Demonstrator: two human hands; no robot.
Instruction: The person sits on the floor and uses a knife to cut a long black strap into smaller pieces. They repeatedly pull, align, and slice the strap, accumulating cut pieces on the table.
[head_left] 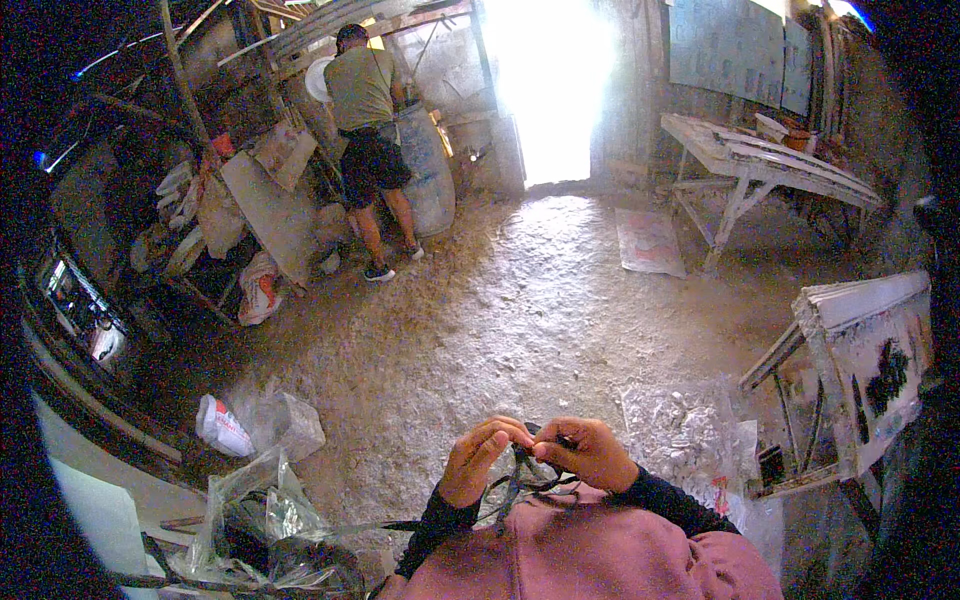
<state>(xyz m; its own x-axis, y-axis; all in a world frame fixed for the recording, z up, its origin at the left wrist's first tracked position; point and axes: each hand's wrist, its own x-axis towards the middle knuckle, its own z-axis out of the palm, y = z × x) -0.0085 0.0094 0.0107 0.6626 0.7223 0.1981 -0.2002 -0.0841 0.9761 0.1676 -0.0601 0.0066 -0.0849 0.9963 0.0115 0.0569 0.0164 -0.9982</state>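
In front of my chest both hands come together on thin dark strips (513, 487) that look like flat cord or strapping. My left hand (478, 460) is closed, its fingertips pinching the strip from the left. From the other side my right hand (588, 452) pinches it too, thumb against fingers, almost touching the left. Loose loops hang below the fingers over my pink top. One length runs left toward a clear plastic bag (285, 515) with dark material inside. Exactly what sits between the fingertips is too small to make out.
Ahead, a person (365, 120) stands at a blue barrel (425, 170), back turned. A worn wooden table (740, 160) is beside the bright doorway. A white-topped stand (865, 300) rises at right, near pale scraps (680, 430) on the floor. A white sack (224, 427) lies left.
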